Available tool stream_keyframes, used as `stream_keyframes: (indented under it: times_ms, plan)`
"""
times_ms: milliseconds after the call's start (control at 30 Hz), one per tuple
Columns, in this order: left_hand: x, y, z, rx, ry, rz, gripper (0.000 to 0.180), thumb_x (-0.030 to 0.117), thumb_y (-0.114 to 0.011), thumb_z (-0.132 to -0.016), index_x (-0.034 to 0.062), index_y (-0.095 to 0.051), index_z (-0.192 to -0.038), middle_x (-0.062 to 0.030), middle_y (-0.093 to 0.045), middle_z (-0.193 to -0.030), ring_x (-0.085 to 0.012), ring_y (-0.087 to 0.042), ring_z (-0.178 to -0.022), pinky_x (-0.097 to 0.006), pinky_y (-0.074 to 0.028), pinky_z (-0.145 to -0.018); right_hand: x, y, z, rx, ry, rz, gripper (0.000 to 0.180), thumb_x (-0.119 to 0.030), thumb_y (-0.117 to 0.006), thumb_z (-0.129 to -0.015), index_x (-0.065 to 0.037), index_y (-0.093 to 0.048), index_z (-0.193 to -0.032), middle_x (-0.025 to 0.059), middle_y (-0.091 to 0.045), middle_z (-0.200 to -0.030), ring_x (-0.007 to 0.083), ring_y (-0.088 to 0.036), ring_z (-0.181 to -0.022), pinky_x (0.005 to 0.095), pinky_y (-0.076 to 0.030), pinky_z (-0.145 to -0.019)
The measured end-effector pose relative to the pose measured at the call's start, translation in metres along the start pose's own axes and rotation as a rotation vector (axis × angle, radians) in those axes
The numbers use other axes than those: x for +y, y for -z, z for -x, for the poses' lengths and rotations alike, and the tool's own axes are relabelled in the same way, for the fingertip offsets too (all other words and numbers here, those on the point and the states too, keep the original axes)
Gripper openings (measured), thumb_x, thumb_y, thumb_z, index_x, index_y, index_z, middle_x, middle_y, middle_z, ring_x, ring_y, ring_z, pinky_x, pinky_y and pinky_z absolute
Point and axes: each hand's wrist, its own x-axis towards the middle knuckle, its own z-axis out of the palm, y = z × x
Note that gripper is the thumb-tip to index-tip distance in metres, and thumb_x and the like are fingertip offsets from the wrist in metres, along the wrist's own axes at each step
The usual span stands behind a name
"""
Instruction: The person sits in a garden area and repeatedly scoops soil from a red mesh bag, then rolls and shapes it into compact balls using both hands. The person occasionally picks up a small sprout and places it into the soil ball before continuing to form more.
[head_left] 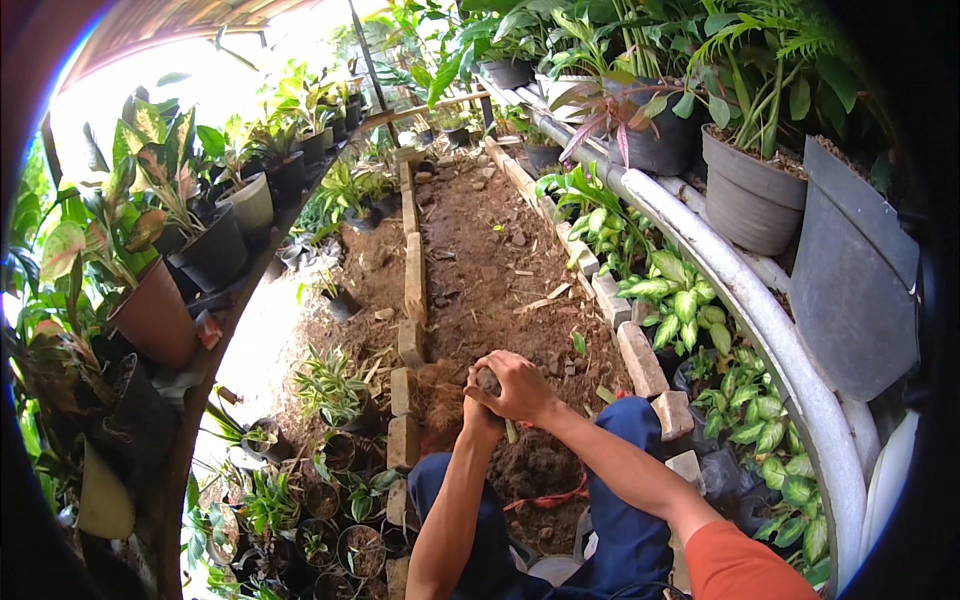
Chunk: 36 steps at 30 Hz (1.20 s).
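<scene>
- A brown, earthy-looking clump (488,381) sits between the two hands, raised above the soil path; most of it is hidden by fingers, so what it is made of cannot be told.
- The left hand (481,414) has its grip clamped on the clump from below and the left, its forearm rising from the lower edge.
- The right hand (520,388) has its grip clamped on the same clump, curled over its top and right side; an orange sleeve (745,562) covers that upper arm.
- A short pale-green stalk (512,432) shows just under the right hand; whether it joins the clump cannot be told.
- Beside the hands, to the left, lies a mat of brown fibre (437,393).
- Below them, between the knees in dark blue trousers (628,515), is a heap of dark soil (533,466), with red string (552,497) lying near it.
- Ahead runs the soil path (470,255), edged by a left row of blocks (413,275) and a right row of blocks (640,360).
- Left of the path stand small potted plants (333,388); farther left, a shelf carries larger pots, among them a reddish-brown pot (158,315).
- On the right, pale-centred leafy plants (690,300) grow beneath a whitish pipe (735,270), with a round grey pot (750,195) beyond it.
</scene>
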Motion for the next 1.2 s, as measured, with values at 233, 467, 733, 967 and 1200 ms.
stream_keyframes:
  times_ms: [233, 467, 733, 967, 1200]
  plan:
    - [-0.006, 0.032, -0.021, -0.032, -0.069, 0.015, 0.028, 0.041, -0.037, -0.101, 0.0198, -0.05, -0.114, -0.0044, -0.051, -0.11, -0.0219, -0.051, -0.109, -0.039, -0.046, -0.088, 0.004, -0.01, 0.002, 0.034, 0.022, -0.065, 0.039, -0.036, -0.064, -0.083, 0.003, -0.064, -0.091, 0.0213, -0.063, -0.091, 0.0367, -0.063, -0.086, 0.0421, -0.051, -0.079]
    - [-0.004, 0.016, -0.01, 0.083, -0.079, -0.075, 0.029, 0.038, -0.042, -0.1, 0.016, -0.053, -0.115, -0.0016, -0.056, -0.107, -0.0185, -0.056, -0.105, -0.036, -0.049, -0.087, 0.018, -0.015, 0.002, 0.017, 0.044, -0.128, 0.038, -0.033, -0.059, -0.088, 0.004, -0.064, -0.092, 0.0216, -0.063, -0.087, 0.0348, -0.063, -0.081, 0.0415, -0.052, -0.073]
    - [0.03, -0.016, 0.006, -0.637, 0.363, 0.211, 0.04, 0.049, -0.051, -0.094, 0.0165, -0.057, -0.115, -0.0013, -0.063, -0.104, -0.0138, -0.061, -0.093, -0.033, -0.052, -0.08, 0.021, 0.004, -0.006, 0.232, -0.157, -0.435, 0.036, -0.029, -0.047, -0.098, 0.001, -0.067, -0.096, 0.0178, -0.067, -0.088, 0.0309, -0.066, -0.081, 0.0369, -0.05, -0.071]
    - [-0.001, -0.01, 0.002, -0.141, 0.073, 0.041, 0.057, 0.063, -0.046, -0.09, 0.0186, -0.049, -0.126, -0.0064, -0.049, -0.13, -0.0239, -0.047, -0.122, -0.042, -0.039, -0.103, 0.015, 0.009, 0.0, 0.058, -0.017, -0.257, 0.045, -0.04, -0.049, -0.096, 0.001, -0.068, -0.093, 0.0185, -0.067, -0.089, 0.0343, -0.065, -0.084, 0.0418, -0.051, -0.076]
    - [-0.011, 0.009, -0.011, -0.067, 0.112, 0.084, 0.046, 0.053, -0.043, -0.096, 0.0155, -0.048, -0.123, -0.0096, -0.05, -0.125, -0.0271, -0.05, -0.117, -0.044, -0.043, -0.1, 0.02, 0.001, 0.003, -0.051, 0.037, -0.193, 0.051, -0.049, -0.056, -0.087, 0.001, -0.068, -0.086, 0.0202, -0.066, -0.087, 0.0361, -0.064, -0.084, 0.0418, -0.05, -0.084]
